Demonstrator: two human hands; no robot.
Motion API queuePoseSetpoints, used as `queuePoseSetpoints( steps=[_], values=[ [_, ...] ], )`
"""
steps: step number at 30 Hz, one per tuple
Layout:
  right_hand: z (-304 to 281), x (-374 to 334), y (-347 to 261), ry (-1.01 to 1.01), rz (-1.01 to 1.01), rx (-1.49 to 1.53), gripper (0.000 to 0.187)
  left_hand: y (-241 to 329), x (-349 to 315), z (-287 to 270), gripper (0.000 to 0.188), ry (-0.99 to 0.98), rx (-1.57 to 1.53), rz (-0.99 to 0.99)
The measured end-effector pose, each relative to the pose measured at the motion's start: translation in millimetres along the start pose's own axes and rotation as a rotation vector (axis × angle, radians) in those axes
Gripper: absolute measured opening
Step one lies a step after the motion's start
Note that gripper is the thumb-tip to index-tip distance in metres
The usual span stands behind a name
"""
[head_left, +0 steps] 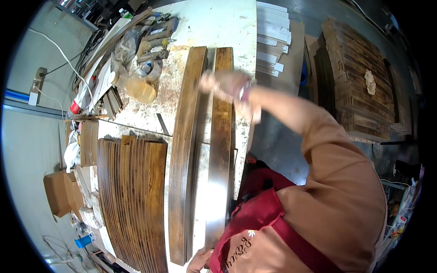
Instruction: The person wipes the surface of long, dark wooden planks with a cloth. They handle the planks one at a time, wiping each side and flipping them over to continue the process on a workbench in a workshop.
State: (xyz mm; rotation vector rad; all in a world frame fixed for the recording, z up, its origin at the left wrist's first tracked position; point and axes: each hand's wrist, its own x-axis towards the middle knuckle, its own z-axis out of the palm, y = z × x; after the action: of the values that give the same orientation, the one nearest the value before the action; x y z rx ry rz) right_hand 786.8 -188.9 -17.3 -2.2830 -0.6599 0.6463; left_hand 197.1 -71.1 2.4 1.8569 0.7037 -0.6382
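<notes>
**Brown-stained wooden plank (221, 123) flat on the workbench (227, 22)**

Its long axis runs nearly straight away from the person, beside a second plank (185, 136), probably for easy reach along its length. The left hand (199, 262) seems to touch the near end, perhaps steadying it; the right hand (230, 85) blurs over the far part. I cannot tell either hand's grip.

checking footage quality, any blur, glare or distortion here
In the head view, the right hand is motion-blurred; there, glare whitens the near part of the right long board; also there, fisheye distortion bows the brown slats at lower left.
</notes>
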Motion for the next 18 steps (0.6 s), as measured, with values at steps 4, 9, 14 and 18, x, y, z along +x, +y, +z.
queuePoseSetpoints(
  steps=[4,9,14,18],
  values=[
    [-39.6,26.8,1.5,0.021,-0.045,-0.287,0.037,-2.2,12.3,7.4,0.047,0.204,0.053,-0.076],
    [42.0,11.4,6.7,-0.180,-0.318,-0.417,0.051,-11.2,20.3,26.9,0.044,0.354,0.192,-0.289],
    [-59.4,110.4,46.9,0.140,0.109,-0.189,0.047,-42.8,30.2,33.9,0.055,0.292,0.114,-0.291],
    [-36.8,132.2,46.0,0.213,0.254,0.042,0.054,-58.4,21.9,35.6,0.057,0.281,0.195,-0.323]
  ],
)
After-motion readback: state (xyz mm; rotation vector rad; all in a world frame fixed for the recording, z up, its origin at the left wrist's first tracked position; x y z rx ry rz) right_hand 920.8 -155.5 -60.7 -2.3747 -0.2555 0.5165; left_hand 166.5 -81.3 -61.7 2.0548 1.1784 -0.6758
